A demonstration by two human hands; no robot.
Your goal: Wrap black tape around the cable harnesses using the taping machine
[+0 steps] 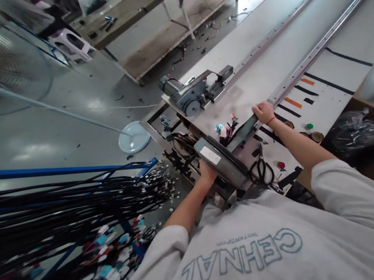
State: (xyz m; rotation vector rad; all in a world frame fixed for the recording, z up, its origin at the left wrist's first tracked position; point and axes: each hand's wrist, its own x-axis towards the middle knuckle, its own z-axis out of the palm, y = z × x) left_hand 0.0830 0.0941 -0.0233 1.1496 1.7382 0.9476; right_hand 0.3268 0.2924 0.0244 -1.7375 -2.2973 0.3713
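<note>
Bar [246, 130] (grey) against right hand [263, 112]

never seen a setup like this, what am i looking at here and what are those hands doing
This is one picture, from a camera on a person's head, looking down past their own shirt. There is no robot, just two bare hands at a long pale bench. The right hand is closed on the end of a grey bar. The left hand is against a grey housing; its fingers are hidden. Nearby on the bench are black-handled scissors, a red button and a green one. Bundled black cables hang at the left.
</note>
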